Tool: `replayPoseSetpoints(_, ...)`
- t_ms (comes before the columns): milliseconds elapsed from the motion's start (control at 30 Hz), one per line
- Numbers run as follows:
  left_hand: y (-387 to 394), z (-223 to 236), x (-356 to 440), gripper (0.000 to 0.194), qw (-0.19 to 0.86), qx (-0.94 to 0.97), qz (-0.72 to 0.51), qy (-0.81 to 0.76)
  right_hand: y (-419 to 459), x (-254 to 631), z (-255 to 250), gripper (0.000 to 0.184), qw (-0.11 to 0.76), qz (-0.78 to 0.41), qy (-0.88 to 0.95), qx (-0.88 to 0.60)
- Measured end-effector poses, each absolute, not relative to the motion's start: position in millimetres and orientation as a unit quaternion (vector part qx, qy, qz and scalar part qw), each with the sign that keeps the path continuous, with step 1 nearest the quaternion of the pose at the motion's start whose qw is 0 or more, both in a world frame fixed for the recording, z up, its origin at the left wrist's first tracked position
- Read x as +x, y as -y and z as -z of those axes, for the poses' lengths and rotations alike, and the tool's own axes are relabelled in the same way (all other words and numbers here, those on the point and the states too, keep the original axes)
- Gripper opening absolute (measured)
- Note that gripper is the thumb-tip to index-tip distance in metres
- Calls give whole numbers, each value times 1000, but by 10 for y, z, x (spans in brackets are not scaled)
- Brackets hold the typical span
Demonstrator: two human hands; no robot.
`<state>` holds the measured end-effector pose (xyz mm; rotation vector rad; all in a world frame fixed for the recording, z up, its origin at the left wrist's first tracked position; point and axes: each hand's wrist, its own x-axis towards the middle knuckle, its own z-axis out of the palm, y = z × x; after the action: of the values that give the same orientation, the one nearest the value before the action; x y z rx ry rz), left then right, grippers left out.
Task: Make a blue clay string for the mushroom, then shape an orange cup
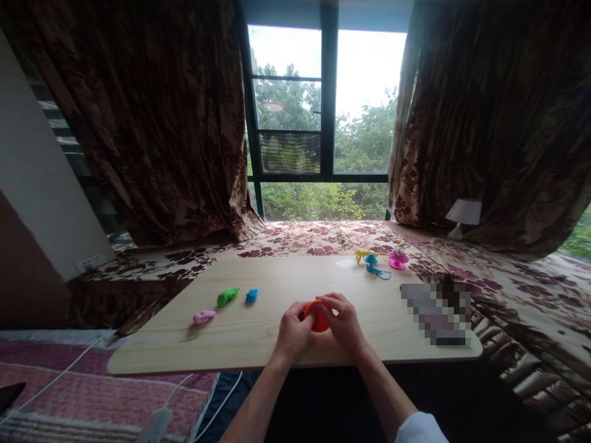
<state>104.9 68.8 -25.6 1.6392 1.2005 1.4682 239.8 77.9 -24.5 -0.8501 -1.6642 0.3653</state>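
Both hands hold a small orange-red round object just above the front middle of the wooden table. My left hand grips its left side, thumb pressed inward. On the other side, my right hand has its thumb and fingers closed round the rim. The object looks like a shallow cup or disc; fingers cover part of it, so its exact kind cannot be made out. To the left lie a green lump, a small blue piece and a pink lump, all like moulded clay.
At the table's back right are a yellow figure, a blue mushroom shape with a blue loop and a pink mushroom-like piece. A pixelated item lies at the right edge. A white lamp stands on the sill.
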Motion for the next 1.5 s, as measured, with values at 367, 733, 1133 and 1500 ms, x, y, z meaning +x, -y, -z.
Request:
replayPoseSetpoints(367, -688, 261, 1050, 21, 306, 628, -556, -451, -782, 2389, 257, 18, 587, -170, 704, -361)
replayPoseSetpoints(733, -724, 284, 1019, 26, 314, 624, -565, -439, -780, 2372, 250, 18, 589, -183, 699, -362)
replayPoseSetpoints(1133, -705, 283, 1023, 24, 298, 654, -535, -444, -786, 2374, 253, 19, 590, -178, 699, -363)
replayPoseSetpoints(1500, -711, 308, 1037, 24, 299, 657, -525, -451, -793, 2381, 262, 19, 585, -199, 698, -361)
